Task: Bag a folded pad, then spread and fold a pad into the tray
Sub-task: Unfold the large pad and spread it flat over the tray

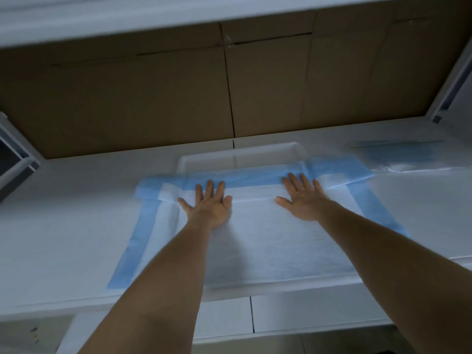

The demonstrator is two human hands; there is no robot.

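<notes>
Your two bare arms reach out from the bottom of the view, over the white bench [63, 226]. Your left hand [208, 204] and your right hand [302, 198] both lie flat on the pad [268, 241], with the fingers [209, 186] straight and spread, pressing down and gripping nothing. You have the pad spread out on the bench, white in the middle with a blue edge down each side. Its far end looks folded back toward you, so a blue strip runs across just under your fingertips. That far part lies over the near rim of the white tray [240, 153], which sits just behind the pad. Off to the right, well apart from the pad, there is a clear bag [398, 155] with something blue in it; that looks like the folded pad already bagged, so I think you are now on the spread-and-fold part. Brown cardboard boxes [153, 98] stand behind the bench. Some things could go wrong from here. The pad looks thin and floppy, so if you push harder with one hand than the other, the fold could go crooked. If you slide your hands fast, the pad could bunch up or shove the tray back. The near edge lies close to the front of the bench, so a pull toward you could drag it off.
</notes>
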